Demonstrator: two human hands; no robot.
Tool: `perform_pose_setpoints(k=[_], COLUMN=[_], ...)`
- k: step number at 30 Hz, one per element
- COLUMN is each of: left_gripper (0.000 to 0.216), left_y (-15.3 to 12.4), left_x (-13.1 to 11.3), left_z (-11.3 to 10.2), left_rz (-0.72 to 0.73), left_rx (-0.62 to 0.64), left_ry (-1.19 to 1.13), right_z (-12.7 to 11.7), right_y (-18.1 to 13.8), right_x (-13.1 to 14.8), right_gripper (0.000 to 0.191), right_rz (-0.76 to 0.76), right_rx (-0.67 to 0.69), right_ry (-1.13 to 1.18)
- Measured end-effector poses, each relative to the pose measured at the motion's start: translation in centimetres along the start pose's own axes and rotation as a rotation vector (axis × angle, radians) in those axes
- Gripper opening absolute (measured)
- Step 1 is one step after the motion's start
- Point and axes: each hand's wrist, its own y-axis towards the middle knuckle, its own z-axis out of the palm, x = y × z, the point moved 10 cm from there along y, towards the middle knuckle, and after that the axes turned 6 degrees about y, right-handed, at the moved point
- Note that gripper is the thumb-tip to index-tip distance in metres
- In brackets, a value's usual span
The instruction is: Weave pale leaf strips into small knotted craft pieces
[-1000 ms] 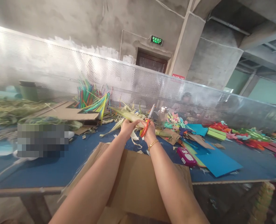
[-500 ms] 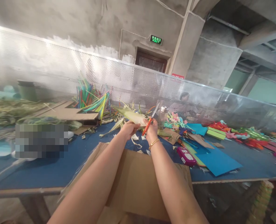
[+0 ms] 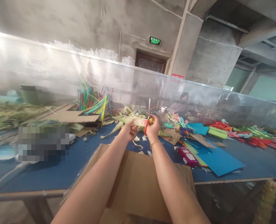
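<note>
A pale green corn husk is pinched in my left hand, its pointed end stretching out to the left. My right hand is closed around scissors with red-orange handles. Their metal blades point upward, just past the husk's right end, where my two hands come close together. From here I cannot tell whether the blades touch the husk. More husk strips and small white scraps lie on the blue tabletop around my hands.
Brown cardboard lies under my forearms at the table's near edge. A clear bottle stands beyond my right hand. Right of it are a purple box and blue sheets. Colourful pipe cleaners stand at the back left.
The scissors have turned from leaning right to nearly upright. The husk now lies flatter and lower, and my left hand has rolled and moved slightly right.
</note>
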Motion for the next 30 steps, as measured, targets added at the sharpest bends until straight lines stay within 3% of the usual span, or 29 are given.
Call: perform_pose_setpoints(k=[4, 10, 15, 17, 20, 23, 25, 30], left_gripper=[0.032, 0.018, 0.021, 0.023, 0.027, 0.029, 0.025, 0.017], left_y=[-0.3, -0.3, 0.0, -0.2, -1.5, -3.0, -3.4, -2.6], left_x=[-1.0, -0.6, -1.2, -2.6, -5.3, -6.9, -7.5, -7.9], left_z=[-1.2, 0.5, 0.6, -0.5, -3.3, -5.1, -5.4, -4.6], left_rz=[0.073, 0.073, 0.169, 0.288, 0.504, 0.608, 0.638, 0.605], left_rx=[-0.133, -0.005, 0.004, -0.092, -0.34, -0.5, -0.488, -0.287], left_ry=[0.06, 0.203, 0.163, 0.099, 0.028, -0.049, -0.159, -0.401], right_z=[1.2, 0.3, 1.4, 2.0, 2.7, 3.4, 3.9, 4.9], right_y=[-0.4, -0.1, -0.6, -1.1, -2.2, -3.6, -4.4, -5.8], right_x=[0.9, -1.7, -2.3, -2.6, -3.7, -4.3, -4.0, -2.6], right_gripper=[0.044, 0.05, 0.05, 0.047, 0.041, 0.039, 0.039, 0.043], right_rz=[-0.032, 0.1, 0.202, 0.285, 0.49, 0.642, 0.663, 0.626], right_rx=[0.115, -0.019, 0.056, 0.094, 0.149, 0.278, 0.375, 0.563], right_ry=[-0.018, 0.191, 0.272, 0.286, 0.27, 0.208, 0.133, -0.046])
